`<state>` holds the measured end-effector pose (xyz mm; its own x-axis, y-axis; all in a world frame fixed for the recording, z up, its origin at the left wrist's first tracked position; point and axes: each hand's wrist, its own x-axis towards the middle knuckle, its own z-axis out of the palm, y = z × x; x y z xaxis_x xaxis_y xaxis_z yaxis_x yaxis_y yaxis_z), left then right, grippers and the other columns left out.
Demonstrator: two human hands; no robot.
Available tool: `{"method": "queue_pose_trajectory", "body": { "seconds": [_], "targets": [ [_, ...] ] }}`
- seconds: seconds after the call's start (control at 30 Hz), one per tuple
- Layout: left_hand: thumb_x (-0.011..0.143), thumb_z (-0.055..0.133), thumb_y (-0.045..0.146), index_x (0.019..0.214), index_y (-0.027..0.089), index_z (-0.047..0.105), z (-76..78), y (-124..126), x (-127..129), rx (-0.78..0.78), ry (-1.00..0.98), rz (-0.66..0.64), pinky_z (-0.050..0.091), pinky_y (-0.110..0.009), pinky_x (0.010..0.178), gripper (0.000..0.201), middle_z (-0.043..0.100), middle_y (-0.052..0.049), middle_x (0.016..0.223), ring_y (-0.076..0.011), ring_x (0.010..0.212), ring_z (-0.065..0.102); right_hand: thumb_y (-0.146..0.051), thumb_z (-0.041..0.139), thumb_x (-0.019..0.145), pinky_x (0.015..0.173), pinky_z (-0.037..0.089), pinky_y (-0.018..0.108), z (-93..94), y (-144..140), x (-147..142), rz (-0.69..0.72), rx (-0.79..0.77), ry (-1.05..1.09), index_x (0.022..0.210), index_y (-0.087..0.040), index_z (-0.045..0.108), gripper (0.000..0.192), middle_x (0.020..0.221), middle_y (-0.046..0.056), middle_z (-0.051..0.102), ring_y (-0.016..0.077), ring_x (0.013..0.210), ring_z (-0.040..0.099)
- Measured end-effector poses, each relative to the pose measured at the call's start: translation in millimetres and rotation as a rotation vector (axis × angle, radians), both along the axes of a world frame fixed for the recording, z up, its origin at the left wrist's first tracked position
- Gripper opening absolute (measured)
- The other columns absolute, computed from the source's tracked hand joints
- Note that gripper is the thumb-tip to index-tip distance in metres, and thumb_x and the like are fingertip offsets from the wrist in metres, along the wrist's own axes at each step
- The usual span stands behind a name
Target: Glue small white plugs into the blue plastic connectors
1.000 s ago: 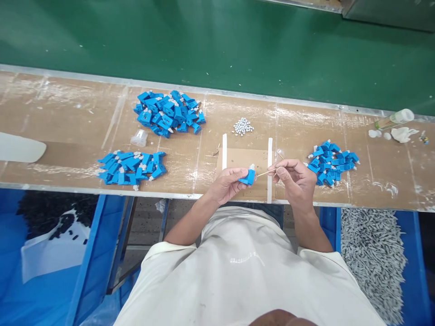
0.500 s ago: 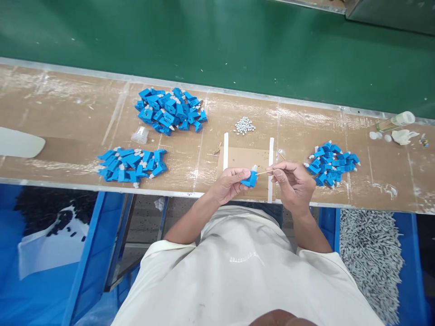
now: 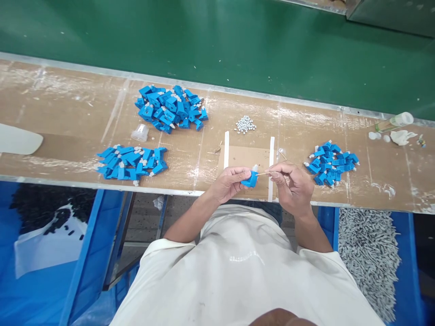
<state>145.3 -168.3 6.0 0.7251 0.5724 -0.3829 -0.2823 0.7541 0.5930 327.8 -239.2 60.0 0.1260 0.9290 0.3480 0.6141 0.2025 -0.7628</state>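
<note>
Both forearms reach forward over the bench (image 3: 68, 122) edge, hands close together. The left hand (image 3: 228, 183) curls around one blue part (image 3: 250, 179), pinched between thumb and fingers above the bench's near edge. The right hand (image 3: 292, 185) pinches one thin stick (image 3: 263, 173), its tip at the part's white end. Three blue piles lie around: far-left (image 3: 170, 108), near-left (image 3: 131, 162), right (image 3: 331, 162). One small white heap (image 3: 245, 124) sits beyond two white strips (image 3: 271, 156).

Brown taped bench (image 3: 68, 104) w/ green belt (image 3: 217, 40) behind.
</note>
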Motion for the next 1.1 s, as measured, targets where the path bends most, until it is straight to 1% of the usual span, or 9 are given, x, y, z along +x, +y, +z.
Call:
{"method": "queue_pose_trajectory", "body": {
  "seconds": [0.17,0.4,0.5,0.6,0.77,0.9,0.97,1.0,1.1],
  "targets": [
    [0.063,0.094,0.043,0.084,0.009,0.077,-2.3,-1,-2,-0.022,-0.007,0.015,0.047,-0.021,0.060,0.043,0.069,-0.004,0.073,-0.0088,0.060,0.058,-0.039,0.057,0.101,0.071,0.056,0.037,-0.4,0,-3,0.024,0.029,0.030,0.094,-0.026,0.069,0.018,0.084,0.005,0.075,0.0199,0.074,0.069],
    [0.062,0.095,0.043,0.084,0.008,0.079,-1.4,0,-8,-0.033,-0.052,-0.018,0.045,-0.020,0.058,0.044,0.073,-0.008,0.077,-0.0102,0.062,0.060,-0.036,0.070,0.094,0.055,0.056,0.030,-2.7,-2,-2,-0.086,0.114,0.415,0.094,-0.022,0.071,0.014,0.084,0.004,0.076,0.0165,0.066,0.068],
    [0.061,0.096,0.041,0.083,0.008,0.078,-2.8,0,-10,-0.036,-0.060,-0.003,0.046,-0.020,0.060,0.043,0.074,-0.010,0.080,-0.0124,0.068,0.064,-0.037,0.071,0.093,0.053,0.055,0.027,-10.1,1,4,-0.114,0.116,0.471,0.094,-0.020,0.071,0.016,0.081,0.003,0.076,0.0147,0.063,0.068],
    [0.063,0.094,0.039,0.083,0.008,0.078,-4.8,2,-13,-0.043,-0.066,0.016,0.049,-0.021,0.062,0.041,0.075,-0.011,0.080,-0.0140,0.070,0.067,-0.037,0.068,0.095,0.059,0.056,0.028,-23.8,5,9,-0.112,0.014,0.308,0.094,-0.021,0.073,0.017,0.086,0.003,0.075,0.0156,0.071,0.069],
    [0.068,0.090,0.029,0.088,0.009,0.076,-9.0,7,-23,-0.075,-0.072,0.124,0.052,-0.022,0.064,0.031,0.075,-0.011,0.085,-0.0155,0.075,0.070,-0.033,0.058,0.099,0.071,0.056,0.033,-47.5,10,8,0.044,-0.048,-0.048,0.095,-0.022,0.075,0.021,0.090,0.007,0.071,0.0200,0.084,0.067],
    [0.068,0.090,0.024,0.090,0.009,0.075,-13.9,11,-31,-0.084,-0.071,0.203,0.053,-0.021,0.064,0.030,0.076,-0.012,0.093,-0.0148,0.077,0.070,-0.033,0.053,0.101,0.074,0.055,0.036,-55.8,18,15,0.042,-0.101,-0.160,0.118,-0.020,0.073,0.029,0.095,0.009,0.070,0.0205,0.080,0.065],
    [0.067,0.091,0.025,0.087,0.010,0.075,-15.7,13,-32,-0.086,-0.072,0.223,0.053,-0.021,0.064,0.030,0.076,-0.012,0.091,-0.0135,0.074,0.068,-0.035,0.053,0.101,0.074,0.055,0.036,-58.4,33,25,-0.014,-0.111,-0.165,0.128,-0.020,0.068,0.035,0.095,0.008,0.070,0.0198,0.076,0.064],
    [0.066,0.091,0.025,0.085,0.010,0.074,-16.2,14,-32,-0.087,-0.075,0.231,0.054,-0.020,0.064,0.030,0.075,-0.011,0.090,-0.0126,0.072,0.067,-0.035,0.054,0.100,0.074,0.055,0.036,-60.1,44,31,-0.031,-0.115,-0.172,0.127,-0.019,0.068,0.035,0.094,0.007,0.071,0.0197,0.075,0.064],
    [0.066,0.091,0.024,0.081,0.010,0.073,-16.0,15,-30,-0.089,-0.102,0.255,0.051,-0.018,0.061,0.027,0.073,-0.008,0.085,-0.0097,0.067,0.063,-0.031,0.058,0.096,0.078,0.055,0.037,-67.5,87,45,-0.017,-0.123,-0.239,0.112,-0.018,0.074,0.026,0.093,0.008,0.073,0.0211,0.078,0.065]
  ]
}}
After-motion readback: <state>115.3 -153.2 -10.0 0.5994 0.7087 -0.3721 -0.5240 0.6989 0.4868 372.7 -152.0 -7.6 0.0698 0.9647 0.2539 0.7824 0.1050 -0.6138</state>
